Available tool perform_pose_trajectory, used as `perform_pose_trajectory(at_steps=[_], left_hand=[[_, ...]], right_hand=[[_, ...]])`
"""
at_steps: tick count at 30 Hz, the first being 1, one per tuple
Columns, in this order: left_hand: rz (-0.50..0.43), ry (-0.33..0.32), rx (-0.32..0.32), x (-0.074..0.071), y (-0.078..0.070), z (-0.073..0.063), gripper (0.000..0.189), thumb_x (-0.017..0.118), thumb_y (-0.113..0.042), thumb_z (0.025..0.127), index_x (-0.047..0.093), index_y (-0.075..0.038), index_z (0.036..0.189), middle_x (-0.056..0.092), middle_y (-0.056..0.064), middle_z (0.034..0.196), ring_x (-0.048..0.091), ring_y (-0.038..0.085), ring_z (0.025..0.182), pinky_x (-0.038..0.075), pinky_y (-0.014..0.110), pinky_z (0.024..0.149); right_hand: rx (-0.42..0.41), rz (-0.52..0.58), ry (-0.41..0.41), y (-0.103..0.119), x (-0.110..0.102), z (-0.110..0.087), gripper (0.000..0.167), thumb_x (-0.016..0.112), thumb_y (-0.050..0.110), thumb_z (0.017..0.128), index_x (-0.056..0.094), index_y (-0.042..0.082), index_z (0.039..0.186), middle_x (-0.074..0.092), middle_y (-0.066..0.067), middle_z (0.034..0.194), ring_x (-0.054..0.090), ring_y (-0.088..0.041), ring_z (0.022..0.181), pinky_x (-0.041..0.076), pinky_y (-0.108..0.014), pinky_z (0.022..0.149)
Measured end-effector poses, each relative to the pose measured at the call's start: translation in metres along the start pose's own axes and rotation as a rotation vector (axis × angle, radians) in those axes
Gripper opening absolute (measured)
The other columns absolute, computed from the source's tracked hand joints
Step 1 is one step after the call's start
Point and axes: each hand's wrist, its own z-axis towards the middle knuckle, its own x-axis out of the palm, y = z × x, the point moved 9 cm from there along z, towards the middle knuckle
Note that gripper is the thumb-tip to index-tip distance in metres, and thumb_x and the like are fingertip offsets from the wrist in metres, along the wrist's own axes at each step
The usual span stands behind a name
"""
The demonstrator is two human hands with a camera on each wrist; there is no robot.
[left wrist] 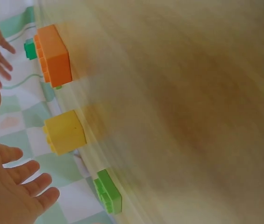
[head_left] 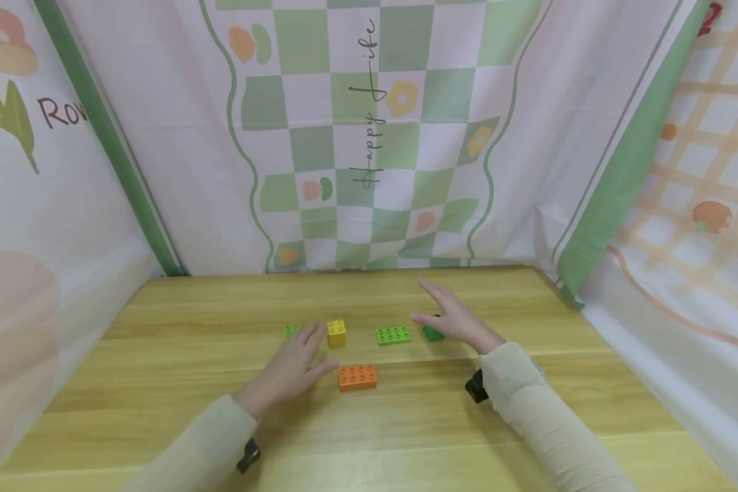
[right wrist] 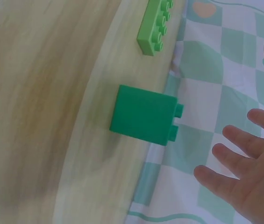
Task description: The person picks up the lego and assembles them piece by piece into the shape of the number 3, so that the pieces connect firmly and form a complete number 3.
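My left hand (head_left: 288,365) hovers over the table with fingers spread, holding nothing. Around it are a light green brick (head_left: 292,330), partly hidden behind its fingers, a yellow brick (head_left: 336,333) just beyond the thumb, and an orange brick (head_left: 357,377) to its right. My right hand (head_left: 458,319) is likewise spread, above a dark green brick (head_left: 433,333) that it partly covers in the head view. The right wrist view shows that dark green brick (right wrist: 144,115) standing apart from the fingers. Left of this hand lies a flat, light green brick (head_left: 393,335) with studs up.
The bricks stand on a wood-grain table (head_left: 406,437). A checked green and white curtain (head_left: 369,137) hangs behind its far edge, with printed cloths (head_left: 701,205) at the sides. A black wrist device (head_left: 476,387) shows under the right sleeve.
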Motion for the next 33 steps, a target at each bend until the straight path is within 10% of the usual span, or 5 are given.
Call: perform_pose_trajectory(at_steps=[33], left_hand=[[-0.036,0.152,0.117,0.034,-0.007,-0.002,0.073,0.060,-0.044,0.085,0.035,-0.003,0.140,0.045,0.016,0.133,0.038,0.032,0.124,0.030,0.047,0.102]], right_hand=[[0.078,0.155,0.098,-0.042,0.013,-0.012,0.073,0.065,0.026,0.087,0.026,-0.003,0.142,0.024,-0.026,0.144,0.021,-0.045,0.129,0.024,-0.060,0.100]])
